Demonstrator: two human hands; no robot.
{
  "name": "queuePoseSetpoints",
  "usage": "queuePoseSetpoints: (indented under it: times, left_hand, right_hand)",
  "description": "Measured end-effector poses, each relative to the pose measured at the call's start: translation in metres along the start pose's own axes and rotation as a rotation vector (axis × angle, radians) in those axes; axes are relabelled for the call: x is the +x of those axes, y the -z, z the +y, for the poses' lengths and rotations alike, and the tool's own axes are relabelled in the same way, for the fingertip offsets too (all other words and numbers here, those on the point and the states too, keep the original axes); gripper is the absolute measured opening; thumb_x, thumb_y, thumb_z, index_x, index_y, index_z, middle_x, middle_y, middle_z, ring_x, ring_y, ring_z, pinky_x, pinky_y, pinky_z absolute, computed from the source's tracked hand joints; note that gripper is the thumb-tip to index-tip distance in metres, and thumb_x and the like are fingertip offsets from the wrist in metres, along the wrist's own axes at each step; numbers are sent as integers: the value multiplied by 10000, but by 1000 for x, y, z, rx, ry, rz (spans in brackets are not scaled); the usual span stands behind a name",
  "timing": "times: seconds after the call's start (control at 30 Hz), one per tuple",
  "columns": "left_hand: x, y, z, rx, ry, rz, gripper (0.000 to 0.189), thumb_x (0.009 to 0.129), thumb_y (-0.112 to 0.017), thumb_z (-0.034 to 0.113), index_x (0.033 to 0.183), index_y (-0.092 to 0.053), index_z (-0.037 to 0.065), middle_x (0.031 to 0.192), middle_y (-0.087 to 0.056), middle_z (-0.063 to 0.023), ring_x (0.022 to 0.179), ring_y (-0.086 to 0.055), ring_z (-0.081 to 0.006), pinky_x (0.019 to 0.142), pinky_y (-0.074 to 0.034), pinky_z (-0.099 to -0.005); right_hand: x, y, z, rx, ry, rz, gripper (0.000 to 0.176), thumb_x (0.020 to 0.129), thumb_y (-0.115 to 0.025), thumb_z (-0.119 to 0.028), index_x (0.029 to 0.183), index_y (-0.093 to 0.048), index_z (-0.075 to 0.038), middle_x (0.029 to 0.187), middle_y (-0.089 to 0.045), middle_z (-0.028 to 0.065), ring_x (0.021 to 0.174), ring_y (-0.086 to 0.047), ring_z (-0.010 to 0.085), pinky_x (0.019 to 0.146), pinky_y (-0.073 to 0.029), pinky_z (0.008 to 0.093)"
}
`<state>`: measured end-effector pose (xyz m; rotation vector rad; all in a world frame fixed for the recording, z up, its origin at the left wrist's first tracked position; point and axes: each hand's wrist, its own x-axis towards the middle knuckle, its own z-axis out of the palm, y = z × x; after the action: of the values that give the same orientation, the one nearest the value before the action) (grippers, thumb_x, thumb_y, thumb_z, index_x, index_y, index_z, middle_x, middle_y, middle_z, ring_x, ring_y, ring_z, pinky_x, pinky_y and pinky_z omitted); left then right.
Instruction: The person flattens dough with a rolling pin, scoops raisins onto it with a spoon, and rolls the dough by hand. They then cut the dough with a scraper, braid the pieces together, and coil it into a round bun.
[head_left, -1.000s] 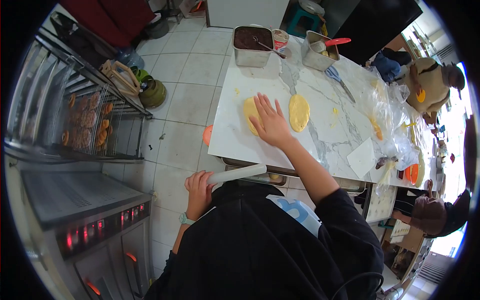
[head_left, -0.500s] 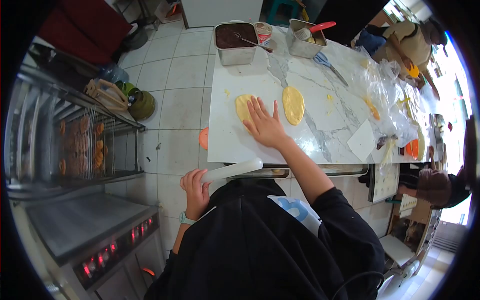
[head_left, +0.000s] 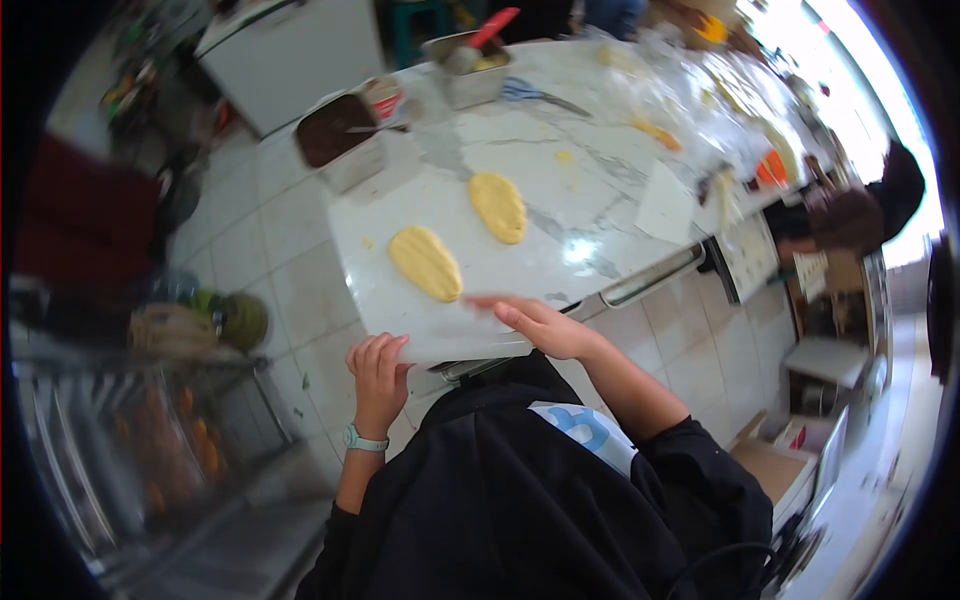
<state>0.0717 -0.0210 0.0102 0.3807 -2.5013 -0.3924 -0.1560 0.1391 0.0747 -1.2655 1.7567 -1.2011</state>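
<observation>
- While clasping a smooth, white rolling pin in the closed left grip, holds the blurred right grip open, empty.
- Has two flat, yellow dough ovals on the white marbled table.

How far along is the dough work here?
Done, it seems: two dough pieces lie flattened into ovals. In hand: the left hand holds the rolling pin; the right hand is off the dough. Probably left: any topping or filling, since both ovals look bare.
</observation>
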Motion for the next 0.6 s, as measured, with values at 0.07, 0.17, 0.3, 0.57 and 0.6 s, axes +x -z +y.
queuePoseSetpoints:
  times: [0.07, 0.17, 0.3, 0.57, 0.6]
  left_hand:
    - [38, -5, -2, -45, -139, -34, 358, 809, -605, 127, 1158, -541, 78, 1099, -516, -92, 1061, -476, -280, 970, -315, -451]
    - [88, -20, 6, -104, -273, -55, 367, 834, -586, 141, 1188, -526, 62, 1107, -532, -110, 1102, -477, -298, 1009, -310, -462]
    - [115, -63, 23, -95, -69, -19, 558, 888, -541, 282, 1339, -369, 1, 1382, -347, -193, 1299, -301, -374, 1085, -203, -485]
    - [95, -110, 17, 239, 110, -418, 729, 915, -443, 450, 1407, -205, -33, 1481, -145, -234, 1373, -130, -385, 1092, -124, -514]
    - [99, -107, 20, 237, 136, -448, 732, 919, -437, 446, 1420, -177, -20, 1487, -121, -235, 1379, -114, -377, 1099, -102, -504]
  right_hand:
    - [-9, 22, -16, 483, -419, -534, 470, 992, -337, -325, 1323, -421, -1, 1104, -603, 124, 985, -579, 159, 859, -447, 276]
    - [-29, 37, -31, 246, -346, -381, 442, 978, -395, -302, 1296, -425, 3, 938, -621, 107, 840, -581, 182, 773, -462, 302]
    - [-49, 50, 6, -236, -202, 141, 405, 959, -422, -246, 1270, -423, 13, 990, -587, 186, 910, -568, 307, 825, -446, 360]
    - [-35, 108, 145, -767, -295, 751, 443, 895, -481, -123, 1289, -372, 47, 1008, -512, 210, 932, -490, 355, 845, -401, 438]
    - [-29, 114, 152, -802, -310, 774, 454, 880, -496, -112, 1285, -375, 52, 998, -510, 206, 921, -486, 354, 837, -402, 434]
